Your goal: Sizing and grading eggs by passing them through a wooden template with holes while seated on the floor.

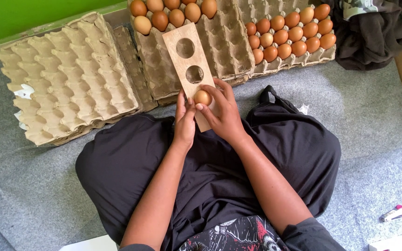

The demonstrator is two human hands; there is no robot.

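I sit cross-legged on a grey mat. My left hand (184, 118) grips the near end of a long wooden board (188, 60) with round holes cut through it. My right hand (223, 111) holds the board's right side, and its fingers press a brown egg (203, 97) into the hole nearest me. The two farther holes show empty. The board slants away from me over a cardboard egg tray (224, 42).
A stack of empty egg trays (68, 79) lies at the left. Brown eggs fill part of the middle tray (173, 13) and a tray at the right (290, 33). Dark cloth (373, 32) is bunched at the top right. A small marker-like object (393, 213) lies at the lower right.
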